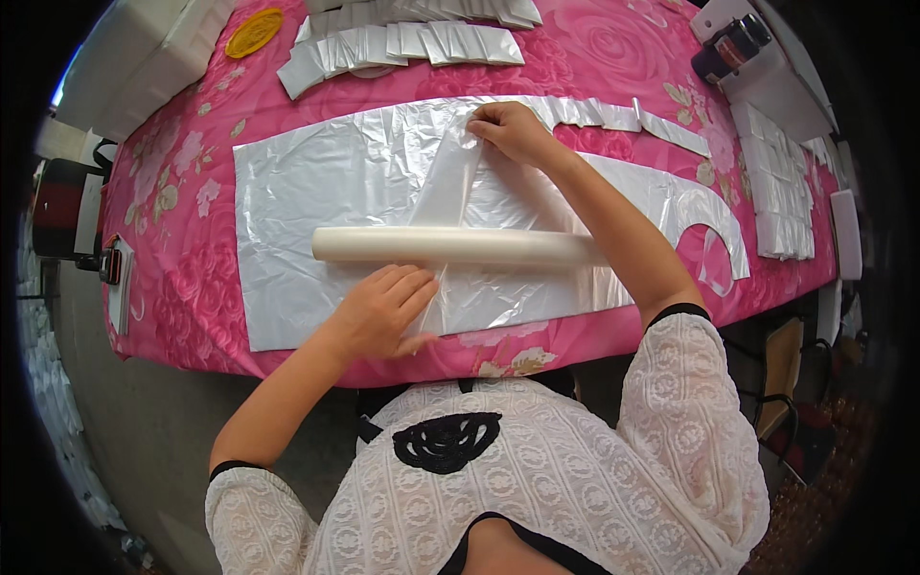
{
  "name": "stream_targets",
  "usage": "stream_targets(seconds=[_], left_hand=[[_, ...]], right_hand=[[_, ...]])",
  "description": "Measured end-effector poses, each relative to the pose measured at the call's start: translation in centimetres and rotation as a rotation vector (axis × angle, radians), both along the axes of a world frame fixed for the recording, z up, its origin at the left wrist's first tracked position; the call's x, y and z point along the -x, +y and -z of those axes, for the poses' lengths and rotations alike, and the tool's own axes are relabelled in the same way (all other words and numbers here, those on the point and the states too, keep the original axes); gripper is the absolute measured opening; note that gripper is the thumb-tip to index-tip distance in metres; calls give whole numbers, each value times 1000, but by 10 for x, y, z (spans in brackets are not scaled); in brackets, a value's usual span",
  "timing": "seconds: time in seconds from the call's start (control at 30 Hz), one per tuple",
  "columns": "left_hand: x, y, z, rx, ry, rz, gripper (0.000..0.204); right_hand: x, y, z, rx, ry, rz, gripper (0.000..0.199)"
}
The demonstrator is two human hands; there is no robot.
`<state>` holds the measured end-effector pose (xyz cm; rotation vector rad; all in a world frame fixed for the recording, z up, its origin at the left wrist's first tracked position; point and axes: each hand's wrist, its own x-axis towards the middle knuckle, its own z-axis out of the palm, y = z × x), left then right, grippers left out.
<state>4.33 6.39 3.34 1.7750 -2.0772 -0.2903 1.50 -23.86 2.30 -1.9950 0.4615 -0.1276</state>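
Pinching the far end of the plastic strip [448,187] with the right hand [516,131], with grip closed on it; resting the left hand [383,305] just below the white roll [441,245], with grip open. Apply even tension, square to the roll laid lengthwise on the shiny sheet [297,206] over the counter [177,230]. Steady the roll lightly to prevent skew and creases. Count two hands, one roll, one held strip, one yellow disc [254,34], one dark bottle [730,51] and several overlapping packets [465,44], too hidden to number exactly.
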Motion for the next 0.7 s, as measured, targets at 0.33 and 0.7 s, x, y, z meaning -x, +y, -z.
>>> stream_targets(seconds=[0.33,0.7], left_hand=[[59,4,16,-173,-31,-225,94],[53,3,11,-143,81,-102,90]], right_hand=[[64,71,-26,458,-190,-159,32],[116,-4,-12,872,-27,254,44]])
